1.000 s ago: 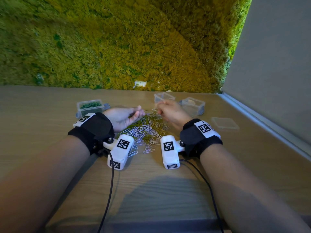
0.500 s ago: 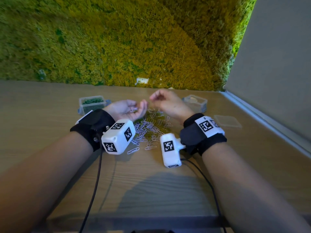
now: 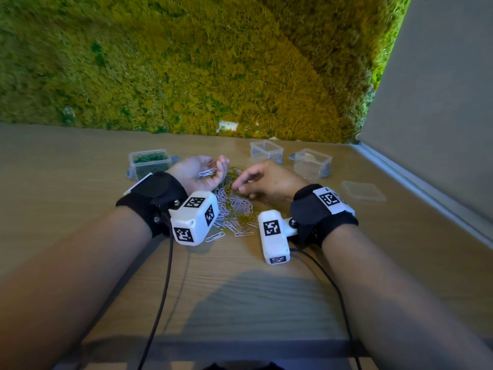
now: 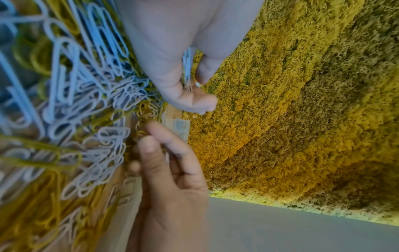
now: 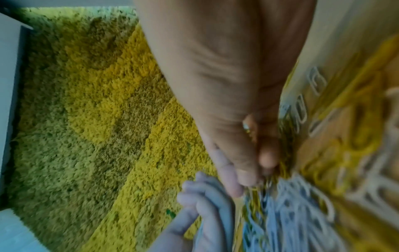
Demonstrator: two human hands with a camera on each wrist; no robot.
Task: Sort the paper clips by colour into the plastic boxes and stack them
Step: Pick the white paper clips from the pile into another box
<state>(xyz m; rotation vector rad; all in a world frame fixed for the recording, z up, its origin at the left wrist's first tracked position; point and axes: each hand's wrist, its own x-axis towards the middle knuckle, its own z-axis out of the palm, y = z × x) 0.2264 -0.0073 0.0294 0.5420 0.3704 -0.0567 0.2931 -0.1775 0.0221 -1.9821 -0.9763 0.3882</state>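
Note:
A pile of white and yellow paper clips (image 3: pixel 236 209) lies on the wooden table between my wrists. My left hand (image 3: pixel 206 172) is turned palm up at the pile's far left edge, its fingers curled round a few white paper clips (image 4: pixel 187 63). My right hand (image 3: pixel 253 182) reaches down onto the far side of the pile. Its thumb and fingertips (image 4: pixel 151 134) are down among yellow clips, and blur hides whether they pinch one. A clear plastic box of green clips (image 3: pixel 150 162) stands behind my left wrist.
An empty clear box (image 3: pixel 266 150) and a second clear box (image 3: pixel 312 162) with something pale inside stand at the back right. A flat clear lid (image 3: pixel 363 190) lies right of them. A moss wall closes the back and a grey wall the right.
My left hand has turned palm up and cupped white clips. My right hand rose to meet it half a second ago and has now dropped back onto the pile.

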